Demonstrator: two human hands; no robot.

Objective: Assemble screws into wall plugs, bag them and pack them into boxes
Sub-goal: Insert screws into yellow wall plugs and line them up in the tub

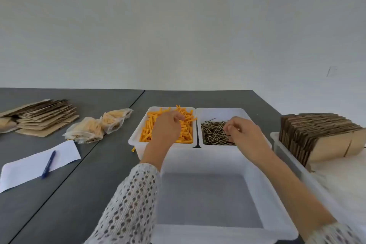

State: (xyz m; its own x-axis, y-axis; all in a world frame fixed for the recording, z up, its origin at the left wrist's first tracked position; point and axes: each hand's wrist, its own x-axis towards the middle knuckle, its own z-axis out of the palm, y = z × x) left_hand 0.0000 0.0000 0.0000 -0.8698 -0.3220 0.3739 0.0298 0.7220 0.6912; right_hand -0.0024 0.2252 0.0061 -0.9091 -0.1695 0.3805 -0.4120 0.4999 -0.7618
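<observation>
step: picking parts, one hand in each bin; nothing assembled in hand yet.
left hand [167,125]: over the wall plugs [150,127] in the left white bin [133,140], fingers curled down into the pile; whether it has hold of one, cannot tell (fingertips hidden among the plugs).
right hand [244,132]: over the screws [213,131] in the right bin [219,111], fingertips pinched together; a screw between them can't be made out (blurred).
near tray [281,204]: large, white, shows nothing inside, likely for finished pairs.
done so far: filled bags [95,128] lie left, near flat cardboard [41,117].
next: lift one plug and one screw, bring them together over the tray, line screw tip with plug mouth, push in.
also: stray plug [133,149] on table [99,174] beside left bin.
</observation>
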